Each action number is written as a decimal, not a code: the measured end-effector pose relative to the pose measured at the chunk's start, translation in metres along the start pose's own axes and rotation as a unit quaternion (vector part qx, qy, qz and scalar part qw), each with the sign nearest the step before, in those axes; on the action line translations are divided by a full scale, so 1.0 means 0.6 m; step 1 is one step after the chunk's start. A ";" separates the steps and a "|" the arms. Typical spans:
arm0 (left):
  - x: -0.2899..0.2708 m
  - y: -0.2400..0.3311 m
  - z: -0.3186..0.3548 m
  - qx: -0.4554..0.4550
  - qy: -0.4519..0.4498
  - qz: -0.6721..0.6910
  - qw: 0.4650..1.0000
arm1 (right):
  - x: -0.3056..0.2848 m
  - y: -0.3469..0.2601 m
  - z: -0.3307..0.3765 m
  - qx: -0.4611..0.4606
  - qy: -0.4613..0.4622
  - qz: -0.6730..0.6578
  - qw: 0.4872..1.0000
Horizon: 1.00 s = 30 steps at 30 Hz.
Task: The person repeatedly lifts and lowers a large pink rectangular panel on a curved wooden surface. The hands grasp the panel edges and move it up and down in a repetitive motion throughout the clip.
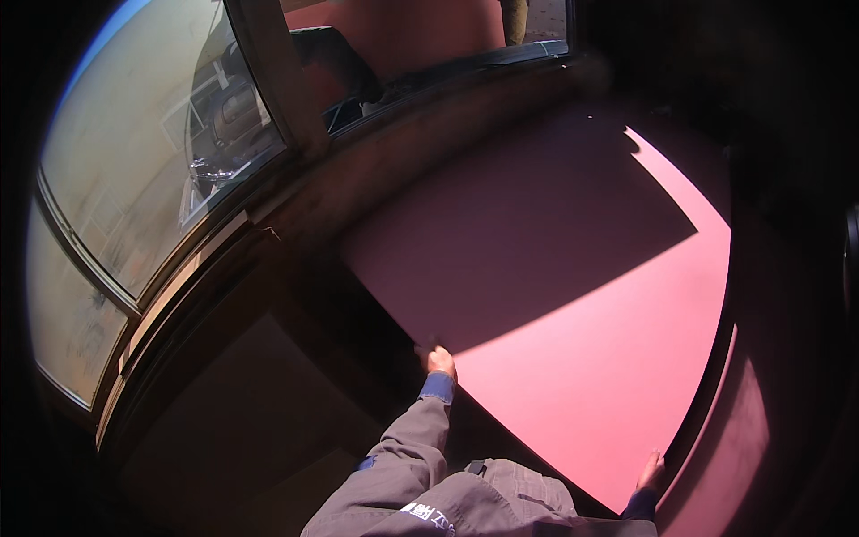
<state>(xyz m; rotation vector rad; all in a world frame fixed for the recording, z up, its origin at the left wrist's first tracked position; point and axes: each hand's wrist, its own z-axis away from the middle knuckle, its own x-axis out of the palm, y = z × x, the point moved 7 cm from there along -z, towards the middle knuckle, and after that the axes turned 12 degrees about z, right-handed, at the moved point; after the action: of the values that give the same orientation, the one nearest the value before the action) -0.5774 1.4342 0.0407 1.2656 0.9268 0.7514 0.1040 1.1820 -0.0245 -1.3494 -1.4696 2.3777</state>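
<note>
A large, flat pink sheet (591, 367) spreads out in front of me, part in bright sun and part in dark shadow. My left hand (438, 360) is closed on its near left edge, right where the shadow begins. At the near right corner, my right hand (652, 469) holds the sheet's right edge, with the fingers partly hidden. I cannot make out the sheet's thickness or what lies beneath it.
Framed window panes (161, 152) stand to the left, above a ledge (192, 268). Beyond the far opening shows another pink surface (403, 31). A second pink surface (729, 447) lies along the right side, lower than the sheet. Deep shadow hides the far right.
</note>
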 end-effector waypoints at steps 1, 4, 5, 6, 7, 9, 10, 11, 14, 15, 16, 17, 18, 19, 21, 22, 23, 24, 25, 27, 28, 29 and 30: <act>-0.016 -0.014 -0.024 0.031 0.011 -0.008 0.999 | -0.003 -0.095 0.040 0.016 0.003 0.051 0.999; 0.002 -0.021 -0.028 -0.023 -0.074 -0.090 0.993 | -0.005 -0.074 0.020 0.019 0.026 0.058 0.998; 0.008 0.002 0.000 -0.024 -0.075 -0.087 0.993 | -0.022 -0.057 0.014 0.023 0.039 0.078 0.996; -0.007 0.021 -0.001 -0.012 -0.084 -0.098 0.992 | -0.015 -0.075 0.022 0.027 0.013 0.056 0.998; -0.019 0.030 0.007 -0.030 -0.116 -0.099 0.988 | -0.010 -0.079 0.038 0.035 -0.010 0.037 0.999; -0.031 0.019 -0.011 0.004 -0.151 -0.151 0.977 | -0.012 -0.070 0.034 0.009 0.004 0.028 1.000; -0.039 0.015 -0.011 0.018 -0.167 -0.180 0.969 | -0.012 -0.076 0.038 0.011 0.005 0.031 0.999; -0.050 0.010 -0.010 0.049 -0.156 -0.195 0.967 | -0.015 -0.077 0.040 0.011 0.005 0.034 0.999; -0.080 -0.036 -0.018 0.038 -0.196 -0.214 0.956 | -0.014 -0.071 0.044 -0.007 0.008 0.017 1.000; -0.098 -0.055 -0.036 0.034 -0.193 -0.194 0.961 | -0.003 -0.091 0.050 -0.016 -0.006 0.002 1.000; -0.112 -0.068 -0.040 0.026 -0.195 -0.174 0.965 | -0.007 -0.107 0.057 -0.023 -0.002 0.012 1.000; -0.108 -0.024 0.016 0.110 -0.180 -0.198 0.957 | -0.025 -0.104 0.058 -0.012 0.009 0.039 0.999; -0.095 -0.006 0.057 0.115 -0.178 -0.173 0.962 | -0.041 -0.103 0.057 -0.002 0.019 0.066 0.998; -0.108 0.022 0.076 0.127 -0.163 -0.155 0.966 | -0.041 -0.111 0.061 0.004 0.016 0.085 0.996; -0.116 0.066 0.108 0.147 -0.149 -0.115 0.971 | -0.039 -0.110 0.059 0.022 0.005 0.105 0.994; -0.119 0.069 0.094 0.139 -0.154 -0.087 0.974 | -0.021 -0.108 0.055 0.016 0.009 0.097 0.995; -0.116 0.074 0.090 0.128 -0.165 -0.060 0.976 | -0.020 -0.116 0.063 0.015 0.017 0.094 0.995; -0.109 0.080 0.087 0.121 -0.187 -0.031 0.974 | -0.019 -0.121 0.065 0.033 -0.009 0.089 0.995; -0.098 0.106 0.091 0.116 -0.210 -0.001 0.971 | -0.021 -0.129 0.071 0.034 -0.008 0.091 0.995; -0.065 0.189 0.098 0.164 -0.224 0.024 0.960 | -0.026 -0.134 0.070 0.039 0.011 0.096 0.995; -0.047 0.241 0.101 0.206 -0.234 0.053 0.949 | -0.025 -0.127 0.063 0.042 0.008 0.092 0.995; -0.026 0.295 0.100 0.246 -0.247 0.061 0.935 | -0.026 -0.117 0.057 0.047 0.005 0.093 0.995; -0.002 0.347 0.092 0.268 -0.251 0.046 0.929 | -0.026 -0.107 0.055 0.052 0.002 0.093 0.994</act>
<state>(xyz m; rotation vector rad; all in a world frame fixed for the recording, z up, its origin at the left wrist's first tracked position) -0.5230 1.4423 0.2491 1.8820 0.6643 0.2091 0.0665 1.1868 0.0388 -1.5266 -1.2488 2.5188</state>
